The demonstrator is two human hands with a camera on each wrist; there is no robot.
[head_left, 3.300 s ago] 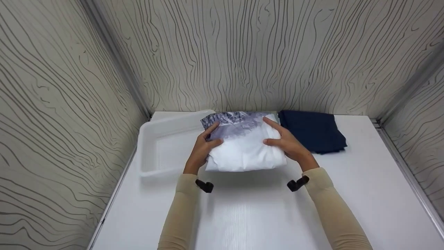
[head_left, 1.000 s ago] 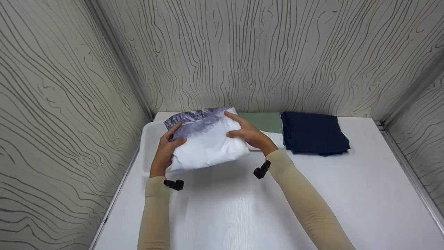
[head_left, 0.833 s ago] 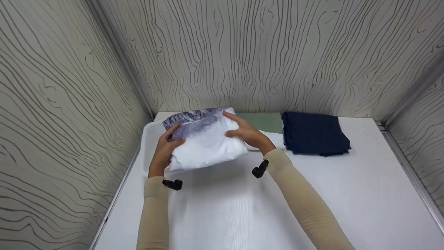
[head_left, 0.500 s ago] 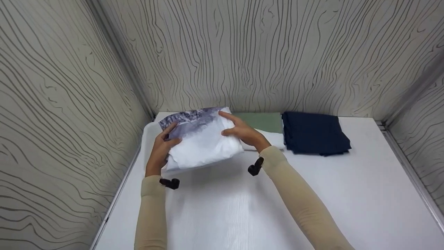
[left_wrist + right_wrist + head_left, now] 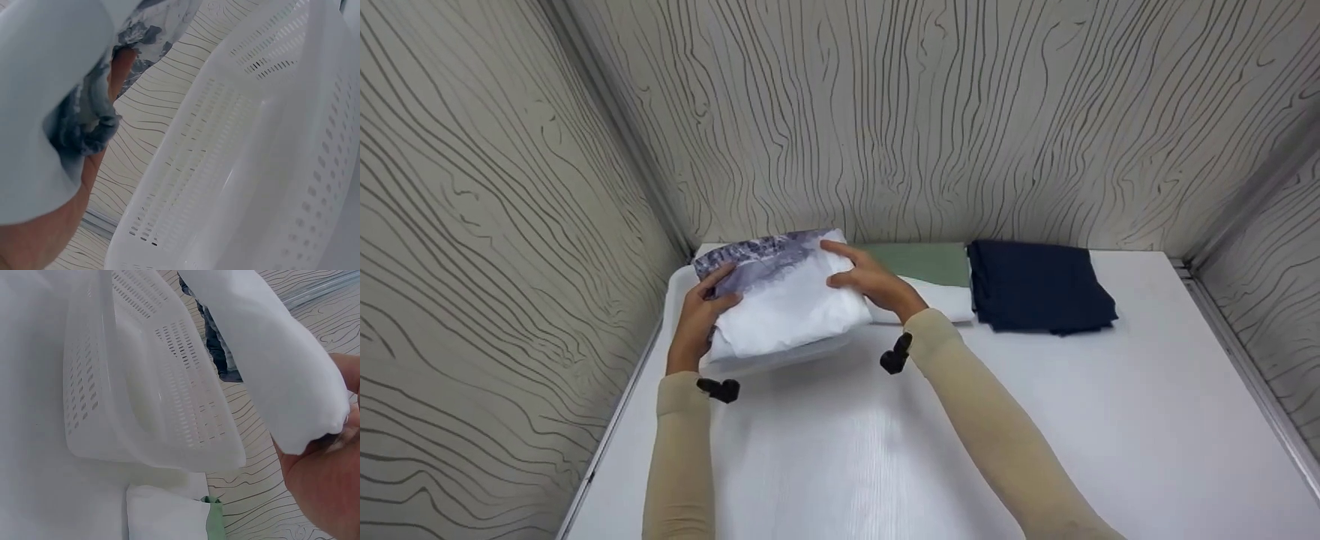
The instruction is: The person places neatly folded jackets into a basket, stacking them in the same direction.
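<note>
Left hand (image 5: 696, 315) and right hand (image 5: 874, 283) grasp a white-and-purple folded cloth (image 5: 780, 304) at its nine and three o'clock ends, probably to keep it folded; it is raised over a basket (image 5: 104, 433) near nine o'clock; navy cloth (image 5: 1039, 289) lies at three.

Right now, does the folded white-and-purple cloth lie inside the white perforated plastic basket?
No, left hand and right hand hold the cloth up, outside the basket.
</note>
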